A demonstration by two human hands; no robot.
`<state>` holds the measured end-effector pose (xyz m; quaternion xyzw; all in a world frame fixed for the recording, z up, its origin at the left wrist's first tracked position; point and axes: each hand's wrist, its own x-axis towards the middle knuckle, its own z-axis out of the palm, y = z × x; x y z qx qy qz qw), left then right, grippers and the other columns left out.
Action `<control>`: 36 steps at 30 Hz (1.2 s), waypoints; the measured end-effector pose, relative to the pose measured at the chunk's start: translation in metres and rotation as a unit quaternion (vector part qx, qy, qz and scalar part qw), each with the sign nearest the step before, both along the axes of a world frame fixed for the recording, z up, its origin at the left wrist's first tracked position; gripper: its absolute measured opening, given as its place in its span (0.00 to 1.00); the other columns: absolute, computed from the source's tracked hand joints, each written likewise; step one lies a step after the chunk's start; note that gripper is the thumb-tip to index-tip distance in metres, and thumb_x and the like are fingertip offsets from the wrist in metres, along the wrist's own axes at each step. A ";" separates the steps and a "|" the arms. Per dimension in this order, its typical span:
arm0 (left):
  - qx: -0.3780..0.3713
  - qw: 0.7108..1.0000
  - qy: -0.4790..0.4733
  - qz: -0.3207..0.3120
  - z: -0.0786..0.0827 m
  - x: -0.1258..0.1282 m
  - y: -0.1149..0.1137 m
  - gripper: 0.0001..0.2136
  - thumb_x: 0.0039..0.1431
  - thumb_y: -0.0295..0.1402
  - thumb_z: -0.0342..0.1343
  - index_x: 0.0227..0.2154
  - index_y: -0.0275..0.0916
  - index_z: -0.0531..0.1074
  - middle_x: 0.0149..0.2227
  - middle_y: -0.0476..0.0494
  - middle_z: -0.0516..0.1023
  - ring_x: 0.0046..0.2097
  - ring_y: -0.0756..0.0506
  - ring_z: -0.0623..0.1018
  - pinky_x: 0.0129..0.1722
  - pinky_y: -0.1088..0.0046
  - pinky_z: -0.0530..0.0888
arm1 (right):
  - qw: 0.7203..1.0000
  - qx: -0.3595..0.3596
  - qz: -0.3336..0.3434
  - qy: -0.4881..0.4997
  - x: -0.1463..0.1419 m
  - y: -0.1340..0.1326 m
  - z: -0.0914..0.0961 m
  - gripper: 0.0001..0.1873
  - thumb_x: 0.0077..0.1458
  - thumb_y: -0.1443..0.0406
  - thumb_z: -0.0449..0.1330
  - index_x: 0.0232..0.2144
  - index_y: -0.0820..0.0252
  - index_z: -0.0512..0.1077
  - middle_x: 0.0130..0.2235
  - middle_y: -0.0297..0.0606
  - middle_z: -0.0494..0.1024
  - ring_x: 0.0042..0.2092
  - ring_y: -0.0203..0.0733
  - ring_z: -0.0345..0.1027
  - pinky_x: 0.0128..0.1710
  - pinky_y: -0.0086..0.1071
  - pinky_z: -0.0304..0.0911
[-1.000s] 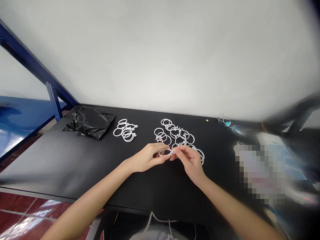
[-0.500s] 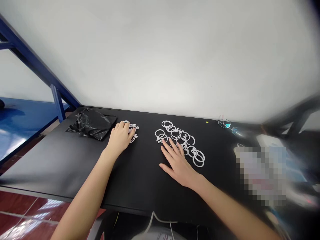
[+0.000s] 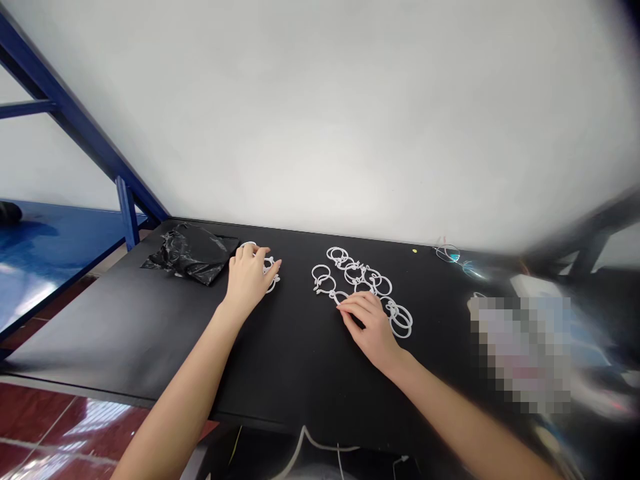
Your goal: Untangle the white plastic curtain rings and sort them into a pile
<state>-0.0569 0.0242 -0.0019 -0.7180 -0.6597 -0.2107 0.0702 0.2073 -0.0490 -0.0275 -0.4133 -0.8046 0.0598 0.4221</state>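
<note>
My right hand [image 3: 373,330] pinches one white ring [image 3: 338,295] at the near left side of a spread of rings. These are thin white plastic rings with small knobbed clasps, like shower curtain rings. Several more white rings [image 3: 383,285] lie overlapping just beyond and to the right of that hand. My left hand [image 3: 249,280] rests over a smaller cluster of white rings [image 3: 271,275], its thumb spread away from the fingers. It partly covers this cluster, so its lower fingers and some rings are hidden.
A crumpled black plastic bag [image 3: 193,253] lies left of my left hand on the black table [image 3: 280,360]. Eyeglasses [image 3: 447,254] sit at the back right. A blurred, pixelated item [image 3: 520,353] is at the right. Blue metal framing [image 3: 127,207] stands at the left.
My right hand has gone from spread fingers to a pinch on a ring, pulling it slightly nearer. My left hand stays over its cluster, thumb shifted a little. The view has shifted slightly.
</note>
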 end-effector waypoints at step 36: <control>-0.127 0.872 -0.184 -0.435 0.007 0.077 -0.052 0.14 0.66 0.40 0.51 0.48 0.38 0.68 0.43 0.40 0.75 0.41 0.45 0.77 0.42 0.69 0.75 | 0.948 -0.179 0.068 0.254 0.005 -0.017 0.013 0.07 0.59 0.69 0.59 0.39 0.55 0.76 0.35 0.37 0.80 0.35 0.39 0.75 0.35 0.34 0.74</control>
